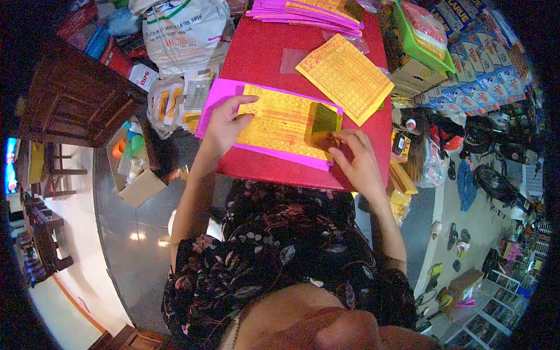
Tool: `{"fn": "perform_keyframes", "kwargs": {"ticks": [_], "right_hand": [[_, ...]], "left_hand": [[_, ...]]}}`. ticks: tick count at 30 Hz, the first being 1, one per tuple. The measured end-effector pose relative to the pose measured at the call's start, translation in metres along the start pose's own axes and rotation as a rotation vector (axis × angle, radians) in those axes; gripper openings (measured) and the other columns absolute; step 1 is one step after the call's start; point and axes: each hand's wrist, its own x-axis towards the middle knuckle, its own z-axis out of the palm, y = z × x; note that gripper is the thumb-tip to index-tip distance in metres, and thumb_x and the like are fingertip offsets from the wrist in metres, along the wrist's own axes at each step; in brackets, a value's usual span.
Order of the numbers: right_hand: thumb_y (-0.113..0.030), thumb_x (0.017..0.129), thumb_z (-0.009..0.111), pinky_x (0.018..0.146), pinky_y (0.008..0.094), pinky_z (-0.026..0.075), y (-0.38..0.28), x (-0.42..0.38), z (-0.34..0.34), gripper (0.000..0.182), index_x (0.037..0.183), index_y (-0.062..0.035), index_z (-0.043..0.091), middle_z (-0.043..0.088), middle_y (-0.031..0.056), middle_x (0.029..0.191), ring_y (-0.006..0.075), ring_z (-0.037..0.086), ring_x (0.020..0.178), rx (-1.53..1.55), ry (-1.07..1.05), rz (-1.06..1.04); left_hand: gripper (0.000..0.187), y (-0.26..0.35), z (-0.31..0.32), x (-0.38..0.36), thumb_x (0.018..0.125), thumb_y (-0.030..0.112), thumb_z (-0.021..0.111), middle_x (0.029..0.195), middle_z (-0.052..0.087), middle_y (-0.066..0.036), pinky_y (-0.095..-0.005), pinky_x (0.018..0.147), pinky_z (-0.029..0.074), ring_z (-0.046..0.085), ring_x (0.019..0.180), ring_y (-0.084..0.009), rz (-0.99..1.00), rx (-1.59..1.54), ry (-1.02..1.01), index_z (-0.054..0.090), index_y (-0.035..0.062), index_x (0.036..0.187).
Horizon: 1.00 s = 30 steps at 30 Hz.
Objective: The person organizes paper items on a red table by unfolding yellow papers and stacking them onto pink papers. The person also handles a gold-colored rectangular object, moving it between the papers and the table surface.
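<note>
A yellow printed sheet (280, 123) lies over magenta paper (211, 108) on the red table (274, 58). Near its right end is a dark gold patch (326, 121). My left hand (224, 125) rests at the left end of the sheet, thumb and index finger apart, the other fingers curled. At the right end is my right hand (357, 157), its fingers bent and its thumb apart, fingertips by the sheet's edge; nothing shows in its grasp. Another stack of yellow printed sheets (348, 79) lies behind to the right.
A magenta and yellow paper stack (309, 16) lies at the table's far end. A white sack (181, 35) and plastic bags stand to the left, with an open cardboard box (138, 185) on the floor. On the right are a green tray (429, 46) and stacked cartons (475, 73).
</note>
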Motion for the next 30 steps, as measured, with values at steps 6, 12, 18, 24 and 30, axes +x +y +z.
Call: {"fn": "perform_keyframes", "kwargs": {"ticks": [6,12,18,24,30], "right_hand": [[-0.015,0.082,0.069,0.086,0.0394,0.048,-0.007,0.005,0.001,0.033,0.109,-0.0003,0.058,0.056,0.0162,0.105,0.0326,0.058,0.098,0.070,-0.012,0.066],[-0.013,0.080,0.070,0.080,0.0374,0.050,0.001,0.005,-0.003,0.032,0.107,0.0006,0.058,0.057,0.0157,0.104,0.0279,0.062,0.091,0.150,-0.026,0.200],[-0.012,0.081,0.070,0.079,0.0362,0.051,0.010,0.007,-0.003,0.031,0.106,0.0004,0.058,0.059,0.0152,0.101,0.0249,0.063,0.089,0.248,-0.051,0.230],[-0.012,0.082,0.070,0.078,0.0335,0.051,0.014,0.008,-0.004,0.030,0.106,0.0017,0.058,0.060,0.0138,0.101,0.0222,0.064,0.088,0.296,-0.057,0.221],[-0.013,0.084,0.069,0.079,0.0315,0.051,0.025,0.011,-0.003,0.031,0.109,0.0026,0.059,0.063,0.0126,0.100,0.0194,0.063,0.089,0.453,-0.092,0.297]], "left_hand": [[0.036,-0.010,-0.001,0.005,0.083,-0.001,0.061,0.111,0.060,-0.006,-0.0277,0.086,0.047,0.057,0.101,-0.0134,-0.022,0.018,-0.029,0.058,0.0048,0.119],[0.045,0.036,0.019,-0.014,0.081,0.023,0.070,0.132,0.047,-0.019,-0.0435,0.104,0.037,0.044,0.124,-0.0350,0.489,0.913,0.169,0.057,0.0055,0.121],[0.066,0.036,0.058,-0.007,0.082,0.046,0.063,0.145,0.036,-0.016,-0.0458,0.115,0.018,0.025,0.139,-0.0330,0.634,1.053,-0.296,0.050,0.0014,0.129],[0.070,0.012,0.060,0.006,0.080,0.050,0.063,0.148,0.033,-0.017,-0.0454,0.115,0.018,0.025,0.139,-0.0318,0.633,1.107,-0.352,0.051,0.0004,0.128],[0.070,0.014,0.059,0.007,0.079,0.050,0.063,0.148,0.032,-0.017,-0.0447,0.114,0.019,0.026,0.139,-0.0318,0.627,1.108,-0.357,0.052,-0.0008,0.126]]}}
